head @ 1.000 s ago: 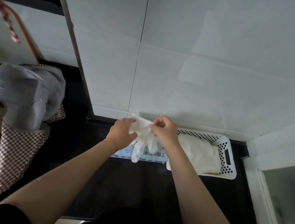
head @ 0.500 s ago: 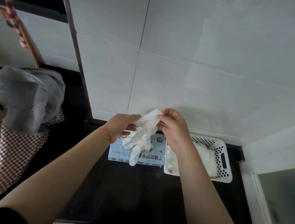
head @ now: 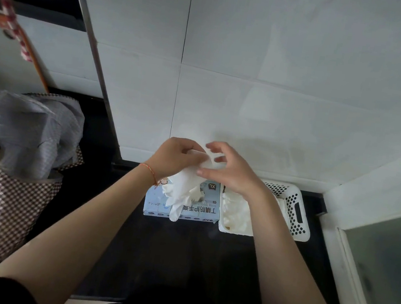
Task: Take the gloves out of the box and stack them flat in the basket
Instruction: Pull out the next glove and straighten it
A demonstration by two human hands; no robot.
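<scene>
Above one box; one glove, two hands

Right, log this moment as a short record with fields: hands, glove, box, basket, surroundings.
left hand: left hand grips the cuff end of the white glove
right hand: right hand pinches the same glove near its top, other fingers spread
glove: held up over the glove box, fingers dangling down
box: blue glove box on the black counter, marked XL
basket: white basket touching the box's right side, gloves in basket already lying inside
surroundings: tiled wall behind; checked bag at far left
</scene>
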